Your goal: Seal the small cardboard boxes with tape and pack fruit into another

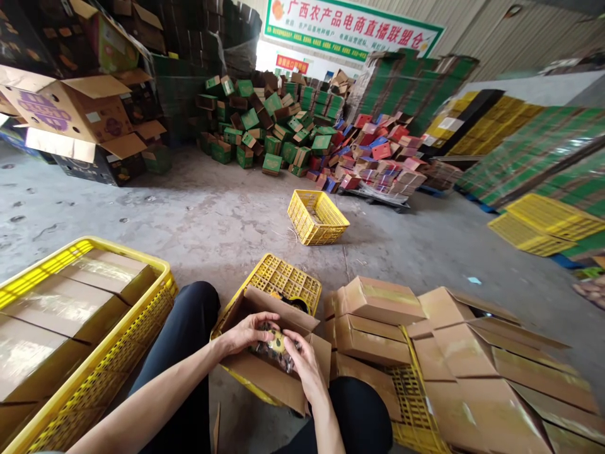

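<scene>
A clear plastic packet with a yellow, dark-spotted label (276, 342) is between my two hands, over an open cardboard box (265, 380). My left hand (248, 332) grips its left side, thumb and fingers bent around it. On the other side my right hand (302, 358) pinches the packet near its label. Dark contents show through the plastic, but I cannot tell what they are. The box stands with flaps up between my knees, on an upturned yellow plastic crate (288, 277). Behind its far flap lies a black and yellow object (297, 304), partly hidden.
To my left a yellow crate (163, 277) holds taped cartons (80, 302). Stacked cartons (378, 302) and several open boxes (491, 391) stand at my right. Ahead on the concrete floor sits another yellow crate (317, 221). Green boxes (271, 145) and red boxes (378, 151) are heaped beyond.
</scene>
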The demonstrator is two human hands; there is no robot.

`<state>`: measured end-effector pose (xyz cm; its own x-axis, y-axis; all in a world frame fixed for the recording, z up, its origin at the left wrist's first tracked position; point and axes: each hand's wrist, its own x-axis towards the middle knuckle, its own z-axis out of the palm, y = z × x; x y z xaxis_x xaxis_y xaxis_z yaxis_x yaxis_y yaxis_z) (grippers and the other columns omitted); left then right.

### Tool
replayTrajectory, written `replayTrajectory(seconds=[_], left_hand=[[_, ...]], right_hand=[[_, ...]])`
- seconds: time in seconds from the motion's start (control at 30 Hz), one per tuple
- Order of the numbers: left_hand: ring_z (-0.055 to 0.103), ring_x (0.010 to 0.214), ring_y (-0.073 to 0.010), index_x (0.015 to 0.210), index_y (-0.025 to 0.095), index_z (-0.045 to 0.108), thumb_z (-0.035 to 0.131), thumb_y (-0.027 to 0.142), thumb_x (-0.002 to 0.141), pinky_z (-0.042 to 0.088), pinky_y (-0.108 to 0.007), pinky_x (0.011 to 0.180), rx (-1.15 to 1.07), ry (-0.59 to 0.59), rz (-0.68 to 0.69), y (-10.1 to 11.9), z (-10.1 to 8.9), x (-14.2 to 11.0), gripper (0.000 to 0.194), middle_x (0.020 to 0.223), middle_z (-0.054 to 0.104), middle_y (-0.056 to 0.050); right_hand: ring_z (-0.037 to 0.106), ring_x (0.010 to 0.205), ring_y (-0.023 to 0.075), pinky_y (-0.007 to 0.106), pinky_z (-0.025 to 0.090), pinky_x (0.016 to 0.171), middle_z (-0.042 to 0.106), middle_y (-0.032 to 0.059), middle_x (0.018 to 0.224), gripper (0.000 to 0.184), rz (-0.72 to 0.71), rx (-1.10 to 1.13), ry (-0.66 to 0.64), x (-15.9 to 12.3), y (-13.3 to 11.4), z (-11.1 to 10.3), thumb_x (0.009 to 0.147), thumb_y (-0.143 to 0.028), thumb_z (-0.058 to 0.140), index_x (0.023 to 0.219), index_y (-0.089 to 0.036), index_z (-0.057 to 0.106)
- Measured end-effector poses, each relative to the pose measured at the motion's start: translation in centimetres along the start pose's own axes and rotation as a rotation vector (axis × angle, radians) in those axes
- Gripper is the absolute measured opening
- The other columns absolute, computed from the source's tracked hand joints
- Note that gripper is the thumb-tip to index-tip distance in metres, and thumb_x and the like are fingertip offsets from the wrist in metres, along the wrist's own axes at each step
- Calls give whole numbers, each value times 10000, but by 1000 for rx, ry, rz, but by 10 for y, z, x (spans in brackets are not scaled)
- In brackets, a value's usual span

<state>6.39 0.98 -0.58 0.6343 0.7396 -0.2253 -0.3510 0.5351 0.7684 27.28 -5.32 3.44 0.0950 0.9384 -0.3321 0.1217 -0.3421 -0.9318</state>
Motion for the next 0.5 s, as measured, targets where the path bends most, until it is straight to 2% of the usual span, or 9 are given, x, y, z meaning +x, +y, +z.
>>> replayTrajectory(seconds=[0.07,0.17,0.37,0.5], left_hand=[[676,1016,-213,1353,259,664,967,310,678,503,-285,830,1,22,-2,-1,-2,1,742,1308,639,-103],[669,1070,-232,1378,249,641,934,414,736,521,-298,850,16,46,-43,-3,-4,2,726,1314,640,-115],[732,949,-235,1301,211,673,860,672,732,575,-365,859,68,88,-223,-6,-6,2,756,1298,677,-144],[752,929,-223,1249,201,691,880,632,736,573,-342,869,48,49,-206,-4,-3,1,696,1239,709,-134]], right_hand=[[734,1044,331,408,606,871,812,70,1037,567,-20,17,4,-1,-3,1,705,-714,816,1048,-263,826],[742,997,327,413,602,863,817,73,1002,552,-41,34,23,-2,-8,2,692,-692,839,1026,-252,834],[732,1042,337,432,591,924,808,100,1089,572,-105,77,108,1,-11,0,654,-654,882,1028,-225,831],[718,1090,338,435,572,966,798,113,1135,568,-145,44,112,2,-10,-1,663,-626,892,1051,-217,823]])
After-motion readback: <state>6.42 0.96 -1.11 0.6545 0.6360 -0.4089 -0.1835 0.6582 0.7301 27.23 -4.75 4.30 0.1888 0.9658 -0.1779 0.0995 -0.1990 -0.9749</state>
